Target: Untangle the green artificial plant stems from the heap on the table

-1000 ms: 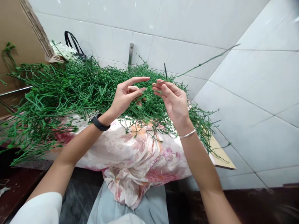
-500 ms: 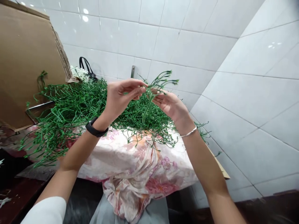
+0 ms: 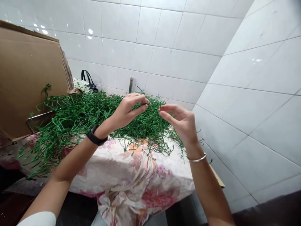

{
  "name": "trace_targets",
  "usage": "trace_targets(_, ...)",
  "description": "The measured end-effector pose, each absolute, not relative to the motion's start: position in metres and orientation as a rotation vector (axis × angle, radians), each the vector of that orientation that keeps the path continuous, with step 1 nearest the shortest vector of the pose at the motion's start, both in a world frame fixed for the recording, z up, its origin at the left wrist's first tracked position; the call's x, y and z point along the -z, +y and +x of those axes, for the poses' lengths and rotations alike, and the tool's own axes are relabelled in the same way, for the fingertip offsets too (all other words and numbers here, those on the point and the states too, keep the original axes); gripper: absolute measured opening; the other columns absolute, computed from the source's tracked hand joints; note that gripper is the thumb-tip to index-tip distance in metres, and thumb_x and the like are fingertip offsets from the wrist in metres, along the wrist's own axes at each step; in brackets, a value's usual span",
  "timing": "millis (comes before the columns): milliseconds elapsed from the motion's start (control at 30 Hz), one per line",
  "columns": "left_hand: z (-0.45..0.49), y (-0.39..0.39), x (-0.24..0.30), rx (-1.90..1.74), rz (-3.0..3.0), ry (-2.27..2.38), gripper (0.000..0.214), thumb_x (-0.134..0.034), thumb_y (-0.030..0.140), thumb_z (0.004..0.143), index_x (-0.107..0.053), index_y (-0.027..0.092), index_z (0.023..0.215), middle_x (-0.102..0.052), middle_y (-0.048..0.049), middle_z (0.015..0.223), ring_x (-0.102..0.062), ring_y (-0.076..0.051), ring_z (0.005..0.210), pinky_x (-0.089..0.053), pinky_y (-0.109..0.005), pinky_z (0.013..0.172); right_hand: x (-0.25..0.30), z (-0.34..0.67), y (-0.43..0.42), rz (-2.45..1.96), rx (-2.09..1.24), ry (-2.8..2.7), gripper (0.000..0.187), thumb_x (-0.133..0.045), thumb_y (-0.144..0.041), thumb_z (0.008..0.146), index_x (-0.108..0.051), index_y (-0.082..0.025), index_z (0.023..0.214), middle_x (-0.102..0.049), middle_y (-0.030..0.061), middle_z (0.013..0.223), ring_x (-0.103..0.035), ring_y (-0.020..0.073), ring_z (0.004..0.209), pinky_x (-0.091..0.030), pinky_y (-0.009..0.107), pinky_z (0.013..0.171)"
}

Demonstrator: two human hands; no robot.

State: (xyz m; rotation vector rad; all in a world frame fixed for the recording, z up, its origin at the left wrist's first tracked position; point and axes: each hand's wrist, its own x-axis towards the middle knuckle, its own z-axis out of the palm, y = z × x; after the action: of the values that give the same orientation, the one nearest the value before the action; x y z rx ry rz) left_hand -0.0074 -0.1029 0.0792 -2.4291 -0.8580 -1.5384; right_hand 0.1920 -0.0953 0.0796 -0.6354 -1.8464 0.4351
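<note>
A big heap of green plastic stems [image 3: 82, 116] lies on a table draped with a floral cloth [image 3: 131, 175]. My left hand [image 3: 128, 110], with a black band on its wrist, hovers over the heap and pinches one thin green stem [image 3: 150, 102] between thumb and fingers. My right hand [image 3: 182, 122], with a silver bangle, is just to the right of it, fingers loosely curled and apart, nothing visible in them. The stem's tip reaches toward the right hand's fingertips.
A large brown cardboard sheet [image 3: 28, 75] leans at the left. A black bag [image 3: 88, 82] with white flowers stands behind the heap. White tiled walls close in at the back and right. A metal bracket [image 3: 130, 84] is fixed on the back wall.
The branched sprig held up between both hands is gone from view. My right hand has drawn away to the right and loosened. The camera has tilted up a little.
</note>
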Motion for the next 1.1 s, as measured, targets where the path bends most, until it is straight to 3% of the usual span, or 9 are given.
trace_targets(133,0.007,-0.093,-0.063,1.519,-2.501,-0.851,0.010,-0.051,0.021,0.077,-0.047,0.017,0.069,-0.061,-0.0043,0.094,-0.052,-0.014,0.092,-0.039,-0.031,0.085,-0.056,0.203,-0.084,-0.743,-0.415,-1.842,0.014,-0.062,-0.030,0.072,-0.064,-0.018,0.078,-0.065,0.0022,0.078,-0.061,0.0123,0.073,-0.051,0.029,0.073)
trace_targets(267,0.023,-0.075,-0.044,1.536,-2.537,-1.059,0.033,-0.062,0.041,0.069,-0.048,0.017,0.087,-0.061,-0.0030,0.085,-0.054,-0.015,0.081,-0.040,-0.031,0.077,-0.040,0.210,-0.079,-0.765,-0.260,-1.862,0.009,-0.059,-0.027,0.075,-0.060,-0.018,0.077,-0.063,0.0023,0.080,-0.060,0.0122,0.076,-0.050,0.028,0.072)
trace_targets(333,0.030,-0.064,-0.031,1.465,-2.586,-1.036,0.036,-0.058,0.046,0.072,-0.050,0.018,0.093,-0.062,-0.0018,0.080,-0.055,-0.015,0.078,-0.038,-0.032,0.078,-0.034,0.212,-0.080,-0.771,-0.094,-1.924,0.006,-0.055,-0.023,0.078,-0.058,-0.018,0.077,-0.062,0.0031,0.082,-0.058,0.0127,0.078,-0.049,0.028,0.072)
trace_targets(467,0.039,-0.052,-0.007,1.331,-2.618,-0.976,0.029,-0.044,0.043,0.083,-0.056,0.017,0.077,-0.062,-0.0040,0.077,-0.053,-0.015,0.076,-0.036,-0.030,0.075,-0.017,0.216,-0.077,-0.850,0.370,-1.990,0.011,-0.045,-0.016,0.082,-0.056,-0.018,0.080,-0.059,0.0046,0.074,-0.054,0.0138,0.073,-0.046,0.028,0.066)
trace_targets(633,0.047,-0.054,0.009,1.039,-2.707,-0.963,0.034,-0.029,0.035,0.089,-0.050,0.015,0.071,-0.052,-0.0019,0.063,-0.045,-0.012,0.061,-0.035,-0.027,0.067,0.006,0.227,-0.069,-0.861,0.766,-2.067,0.024,-0.036,-0.005,0.081,-0.055,-0.017,0.088,-0.056,0.0063,0.071,-0.050,0.0161,0.071,-0.044,0.029,0.066)
trace_targets(767,0.050,-0.053,0.019,1.007,-2.895,-0.976,0.035,-0.027,0.035,0.090,-0.044,0.016,0.065,-0.039,0.0026,0.055,-0.037,-0.010,0.054,-0.029,-0.024,0.056,0.012,0.247,-0.062,-0.878,0.862,-2.020,0.025,-0.036,-0.002,0.079,-0.056,-0.017,0.083,-0.058,0.0059,0.068,-0.051,0.0168,0.070,-0.044,0.029,0.066)
trace_targets(900,0.043,-0.049,0.029,1.209,-3.109,-1.098,0.039,-0.031,0.040,0.088,-0.045,0.016,0.061,-0.034,0.0043,0.053,-0.033,-0.008,0.049,-0.027,-0.023,0.051,0.003,0.277,-0.060,-1.061,0.692,-1.755,0.016,-0.043,-0.010,0.080,-0.058,-0.017,0.080,-0.060,0.0057,0.071,-0.055,0.0162,0.068,-0.045,0.029,0.063)
trace_targets(1000,0.039,-0.047,0.030,1.514,-3.124,-1.069,0.035,-0.033,0.040,0.088,-0.059,0.017,0.078,-0.054,-0.0005,0.074,-0.049,-0.011,0.072,-0.039,-0.025,0.068,0.000,0.287,-0.063,-1.137,0.405,-1.913,0.014,-0.048,-0.019,0.081,-0.062,-0.019,0.084,-0.064,0.0045,0.076,-0.058,0.0164,0.073,-0.046,0.030,0.067)
trace_targets(1100,0.040,-0.046,0.030,1.641,-3.032,-1.006,0.029,-0.038,0.037,0.087,-0.062,0.027,0.101,-0.054,-0.0025,0.111,-0.041,-0.016,0.109,-0.031,-0.036,0.097,0.006,0.278,-0.066,-1.124,0.263,-2.103,0.019,-0.046,-0.022,0.083,-0.063,-0.021,0.094,-0.065,0.0057,0.092,-0.057,0.0185,0.089,-0.044,0.036,0.080)
